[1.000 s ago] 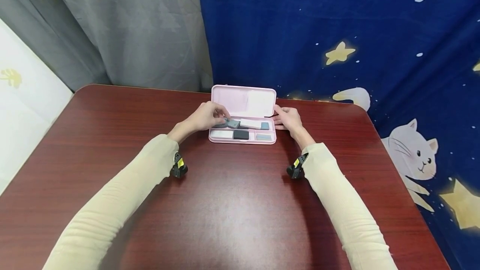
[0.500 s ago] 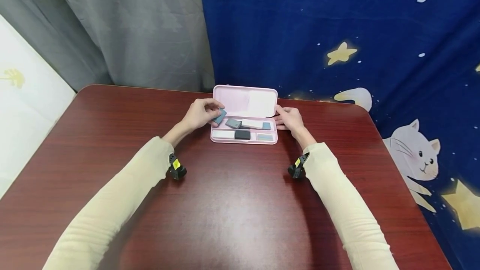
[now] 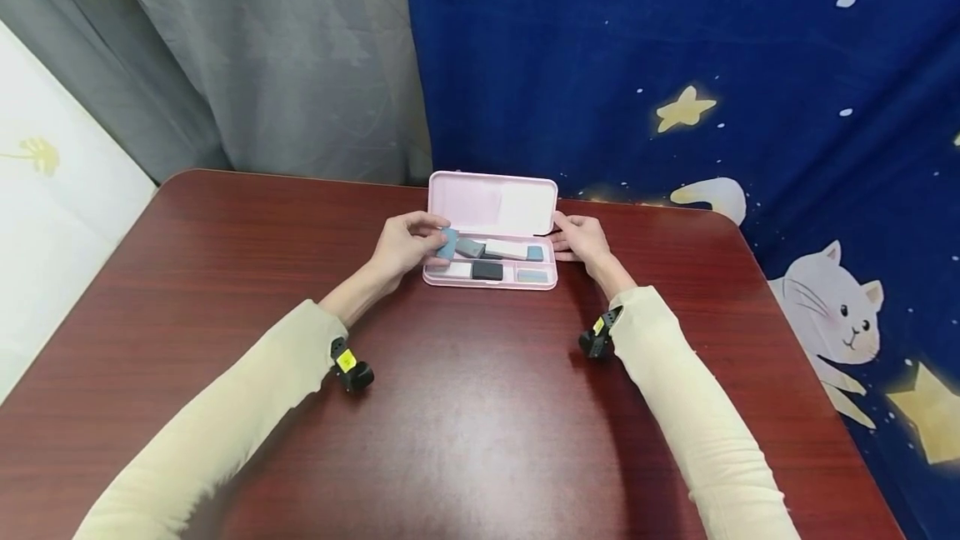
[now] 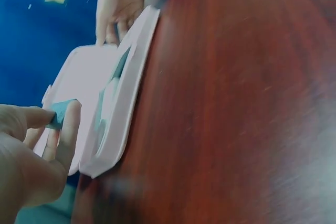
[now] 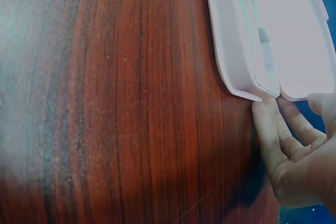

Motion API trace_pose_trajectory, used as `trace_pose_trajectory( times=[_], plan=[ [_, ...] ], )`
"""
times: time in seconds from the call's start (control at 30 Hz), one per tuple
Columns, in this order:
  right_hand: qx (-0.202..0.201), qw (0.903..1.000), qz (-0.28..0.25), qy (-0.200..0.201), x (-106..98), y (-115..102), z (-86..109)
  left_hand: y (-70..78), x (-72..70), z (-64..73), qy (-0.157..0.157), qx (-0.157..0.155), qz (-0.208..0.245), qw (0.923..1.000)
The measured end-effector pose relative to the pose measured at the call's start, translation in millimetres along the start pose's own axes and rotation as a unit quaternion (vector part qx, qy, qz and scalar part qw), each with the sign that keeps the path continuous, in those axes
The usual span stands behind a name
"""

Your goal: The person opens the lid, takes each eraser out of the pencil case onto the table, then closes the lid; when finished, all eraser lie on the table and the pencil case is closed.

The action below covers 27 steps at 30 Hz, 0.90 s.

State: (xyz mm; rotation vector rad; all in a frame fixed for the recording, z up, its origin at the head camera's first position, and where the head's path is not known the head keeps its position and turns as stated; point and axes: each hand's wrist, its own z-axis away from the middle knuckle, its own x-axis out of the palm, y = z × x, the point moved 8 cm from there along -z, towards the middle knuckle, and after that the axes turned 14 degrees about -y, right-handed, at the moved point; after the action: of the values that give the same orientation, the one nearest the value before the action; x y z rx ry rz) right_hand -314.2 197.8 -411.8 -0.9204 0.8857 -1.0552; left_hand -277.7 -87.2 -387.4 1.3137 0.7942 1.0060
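Observation:
A pink pencil case (image 3: 491, 286) lies with its lid (image 3: 480, 198) raised at the back of the table. My left hand (image 3: 405, 244) pinches a small blue eraser (image 3: 447, 243) between thumb and fingers over the case's left end. In the left wrist view that eraser (image 4: 61, 113) is held up in front of the lid. Inside the case are a grey block (image 3: 470, 248), a white piece (image 3: 506, 249) with a blue end, a black block (image 3: 487, 271) and a pale blue piece (image 3: 532, 276). My right hand (image 3: 581, 238) touches the case's right end with extended fingertips, thumb by the lid.
The reddish-brown wooden table (image 3: 465, 407) stretches toward me, with its far edge just behind the case. Behind it hang a grey curtain (image 3: 300, 57) and a blue curtain (image 3: 540, 57) with stars and a cat. Both wrists wear black cameras.
My left hand lifted the blue eraser from the case's left part, drew it left, then brought it slightly right and turned it upright. The right hand has stayed at the case's end.

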Motion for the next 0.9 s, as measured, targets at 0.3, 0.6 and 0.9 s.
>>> trace_pose_trajectory(
  times=[0.3,0.6,0.9],
  plan=[
    [-0.001,0.9995,-0.021,-0.024,1,0,-1.2,-4.2,35.8,16.5,-0.03,-0.016,0.06,0.9976],
    [0.008,0.9994,-0.02,-0.027,2,0,-2.8,-15.2,65.0,28.3,-0.042,-0.05,0.052,0.9965],
    [0.009,0.9994,-0.016,-0.031,1,1,-2.6,-28.1,92.1,39.2,-0.023,-0.058,0.044,0.9971]
  ],
)
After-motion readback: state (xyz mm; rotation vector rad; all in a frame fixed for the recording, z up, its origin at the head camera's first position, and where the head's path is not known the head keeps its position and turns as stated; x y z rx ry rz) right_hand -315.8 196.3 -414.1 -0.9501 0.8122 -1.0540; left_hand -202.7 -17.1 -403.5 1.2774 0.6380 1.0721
